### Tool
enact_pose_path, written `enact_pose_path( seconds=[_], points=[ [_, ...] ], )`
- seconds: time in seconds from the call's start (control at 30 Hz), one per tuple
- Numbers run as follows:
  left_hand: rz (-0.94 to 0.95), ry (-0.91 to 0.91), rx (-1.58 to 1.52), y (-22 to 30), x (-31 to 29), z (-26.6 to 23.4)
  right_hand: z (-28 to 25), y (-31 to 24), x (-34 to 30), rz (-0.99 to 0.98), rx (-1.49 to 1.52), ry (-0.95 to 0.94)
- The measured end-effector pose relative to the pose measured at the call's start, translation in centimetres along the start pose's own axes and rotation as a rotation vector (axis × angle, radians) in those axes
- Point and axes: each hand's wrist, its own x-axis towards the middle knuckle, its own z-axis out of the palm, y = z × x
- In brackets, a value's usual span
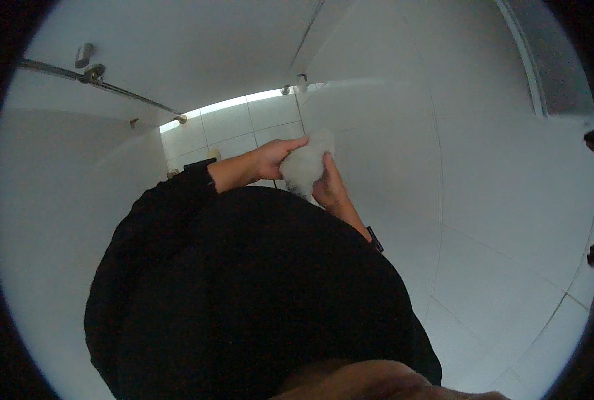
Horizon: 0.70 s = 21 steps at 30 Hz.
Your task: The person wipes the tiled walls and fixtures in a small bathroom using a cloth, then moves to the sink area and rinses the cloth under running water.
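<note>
A white, crumpled, soft bundle (305, 167) is held out in front of my black-clothed body. Whether it is thin plastic, paper or cloth, I cannot tell. My left hand (270, 159) grips its left side, the thumb lying along the upper edge. On the opposite side my right hand (331, 189) closes on it, thumb pointing up over the white surface. Part of the fingers of both hands is hidden behind the bundle. A greyish, darker patch shows at its lower end, close to my body. Each wrist wears a dark band.
Pale panels enclose me; the far one (197, 47) carries a metal rail and latch (93, 75). Light floor tiles (230, 123) show beneath it. White tiled wall (497, 180) stands at the right, with a grey framed pane (557, 53) above and dark objects at the right rim.
</note>
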Motion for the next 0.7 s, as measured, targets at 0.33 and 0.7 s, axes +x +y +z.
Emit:
enact_pose_path(
  seconds=[0.33,0.7],
  points=[
    [0.316,0.268,0.731,4.4,-1.5,-7.7,2.7,-0.5,-2.9,0.032,0.036,0.076],
    [0.231,0.37,1.404,0.4,3.2,-19.4,7.5,-11.5,-25.9,-2.056,-0.826,0.97]
  ],
)
